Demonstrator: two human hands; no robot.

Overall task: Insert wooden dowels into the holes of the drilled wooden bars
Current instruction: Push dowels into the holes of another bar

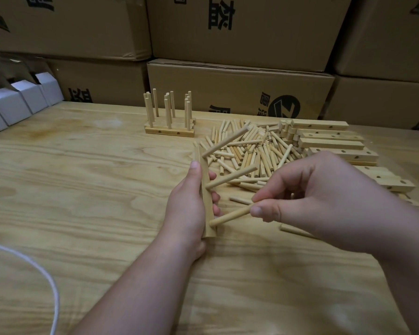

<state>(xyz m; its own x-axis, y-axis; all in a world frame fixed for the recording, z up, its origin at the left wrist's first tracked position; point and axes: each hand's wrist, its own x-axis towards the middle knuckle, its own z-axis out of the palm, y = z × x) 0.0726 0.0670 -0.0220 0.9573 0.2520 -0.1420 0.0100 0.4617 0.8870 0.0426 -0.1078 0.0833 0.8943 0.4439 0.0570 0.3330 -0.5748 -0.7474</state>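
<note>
Head view, only one I've got. My left hand point(189, 206) is wrapped around a pale drilled wooden bar point(205, 180), held up off the light plywood tabletop point(87, 189), long axis running away from me, thumb along its left face and fingers curled round the right. Two round wooden dowels already sit in it: the far dowel point(224, 143) and the middle dowel point(230, 177), both sticking out to the right and angled upward. My right hand point(312, 201) pinches a third light wooden dowel point(230, 215) between thumb and forefinger at its right end; grip closed tight on it, other fingers loosely curled. Its left tip is touching the bar's near end, right by my left fingers; can't tell if it is seated in a hole.

Loose pile of short tan dowels point(249, 151) lies on the table just beyond both hands. A stack of undrilled-looking, actually holed, pale wooden bars point(334, 143) sits to the right of the pile, touching it. Finished bars with upright dowels point(168, 117) stand farther back, left of the pile. A stray dowel point(295, 231) lies under my right hand.

Brown cardboard boxes point(240, 85) are stacked behind the table. White cardboard cartons point(17, 102) at far left. White cord point(46, 276) loops on the table near left.
</note>
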